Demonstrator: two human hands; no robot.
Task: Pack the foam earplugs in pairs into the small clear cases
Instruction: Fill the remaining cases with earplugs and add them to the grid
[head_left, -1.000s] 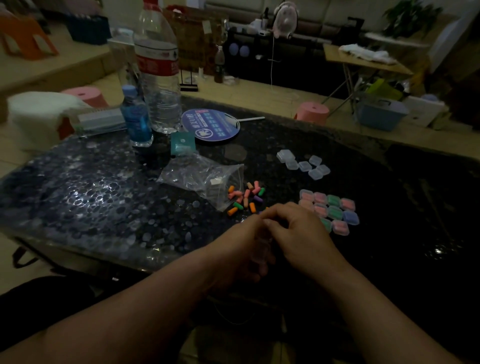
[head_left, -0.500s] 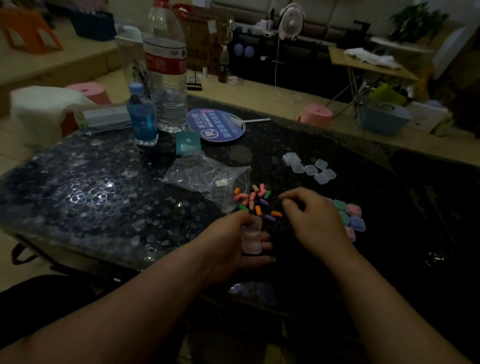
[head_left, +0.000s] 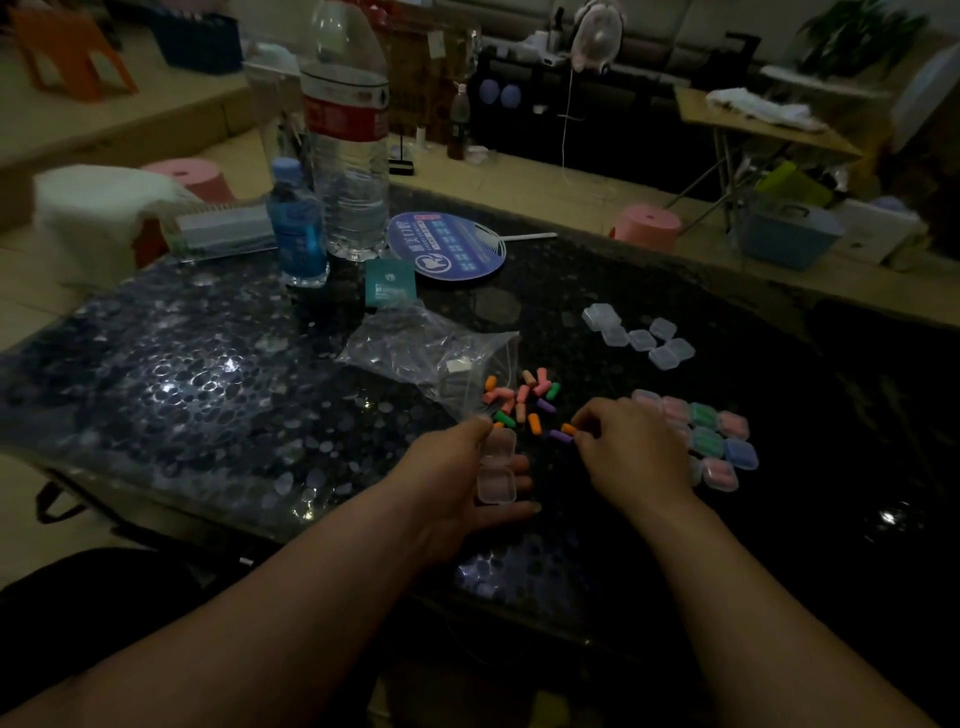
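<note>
Head view: left hand (head_left: 457, 478) low over the near table (head_left: 208, 389) edge, cradling open case (head_left: 496, 470) on curled fingers, thumb clamped on the far half. Both halves face up, lid flat, mouth toward the loose earplugs (head_left: 519, 397). Likely held that way to keep the drop short.

Right hand (head_left: 628, 452) at the near edge of the pile, thumb and forefinger closing in a pinch on orange earplug (head_left: 569, 429), other fingers tucked. Purple earplug (head_left: 560, 435) touching it, a possible snag on the lift. Contact looks made, dim light though.

Filled cases (head_left: 711, 441) clustered just right of that hand, partly hidden by it. Empty cases (head_left: 639, 338) farther back, well apart. Plastic bag (head_left: 431, 353) left of the pile, touching its edge. Sorted by stage, probably so each reach stays short.

Versus half a second back: right hand dropped from above the pile to the orange plug, pinch tighter. Left hand and case unmoved. Versus a second back: hands split apart, case now showing open.
</note>
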